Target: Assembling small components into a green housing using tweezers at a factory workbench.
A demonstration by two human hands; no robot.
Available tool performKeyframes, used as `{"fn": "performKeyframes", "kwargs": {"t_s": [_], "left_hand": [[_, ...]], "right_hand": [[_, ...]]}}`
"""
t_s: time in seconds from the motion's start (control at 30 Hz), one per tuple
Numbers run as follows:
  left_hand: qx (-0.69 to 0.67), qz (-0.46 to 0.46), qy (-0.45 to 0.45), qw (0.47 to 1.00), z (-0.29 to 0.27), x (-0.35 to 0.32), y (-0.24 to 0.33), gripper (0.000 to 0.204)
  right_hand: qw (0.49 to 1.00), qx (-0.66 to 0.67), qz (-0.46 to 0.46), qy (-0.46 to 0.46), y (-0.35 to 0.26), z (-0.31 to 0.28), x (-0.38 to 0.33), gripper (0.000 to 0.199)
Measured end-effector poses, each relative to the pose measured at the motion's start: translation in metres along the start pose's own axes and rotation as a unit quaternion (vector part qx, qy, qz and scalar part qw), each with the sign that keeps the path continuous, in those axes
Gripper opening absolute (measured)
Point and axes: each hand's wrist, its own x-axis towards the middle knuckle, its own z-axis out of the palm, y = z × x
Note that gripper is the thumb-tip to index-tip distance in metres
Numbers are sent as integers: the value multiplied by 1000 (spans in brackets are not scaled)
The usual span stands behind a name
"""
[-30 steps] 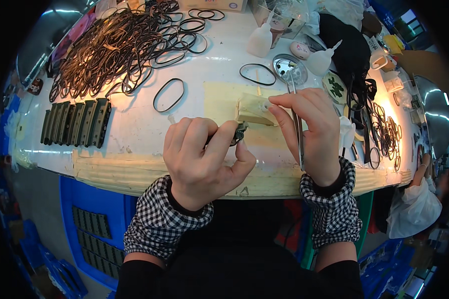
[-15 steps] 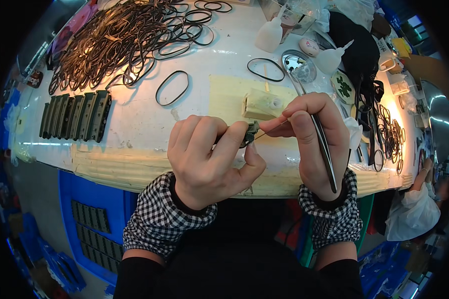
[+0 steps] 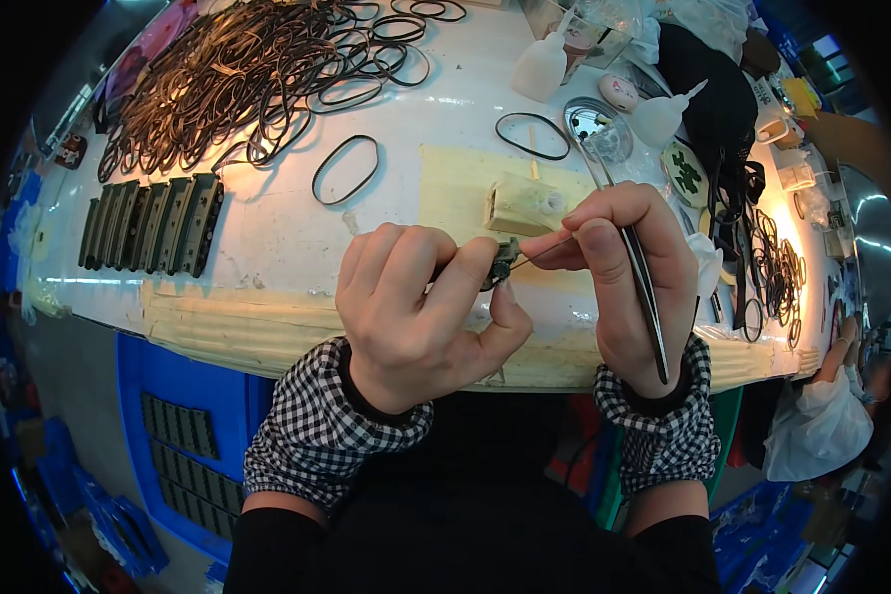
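Note:
My left hand is closed, pinching a small dark green part between thumb and index finger above the table's front edge. My fingers hide most of that part. From the right, my right hand pinches a thin dark rod or wire between thumb and index finger, its tip at the green part. A pair of tweezers also lies in my right hand, running past the thumb down along the palm. Just beyond both hands sits a pale yellow block.
A heap of dark band loops covers the far left, with single loops nearer. Long dark green parts stand in a row at left. Squeeze bottles and a round dish lie beyond. A blue tray sits below; another person's arm shows at right.
Both hands keep their grips and have shifted very slightly to the right in the picture. The table's things have shifted slightly too.

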Motion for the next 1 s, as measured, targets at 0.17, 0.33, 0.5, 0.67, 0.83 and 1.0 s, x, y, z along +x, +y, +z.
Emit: {"fn": "performKeyframes", "kwargs": {"t_s": [0.17,0.33,0.5,0.67,0.83,1.0], "left_hand": [[3,8,8,1000,2,-1,-1,30],[16,16,15,1000,4,0,-1,29],[24,16,9,1000,3,-1,-2,29],[26,16,5,1000,5,-1,-1,28],[27,11,11,1000,3,-2,-1,28],[21,11,11,1000,5,-2,0,28]], "right_hand": [[1000,-10,5,3,-1,0,0,13],[999,-17,-3,46,-1,-3,2,13],[889,-374,-237,118,13,-19,19,3],[843,-476,-244,54,16,-19,18,12],[933,-274,-217,86,-2,-9,7,5],[1000,-24,-14,13,1,0,-2,10]]}}
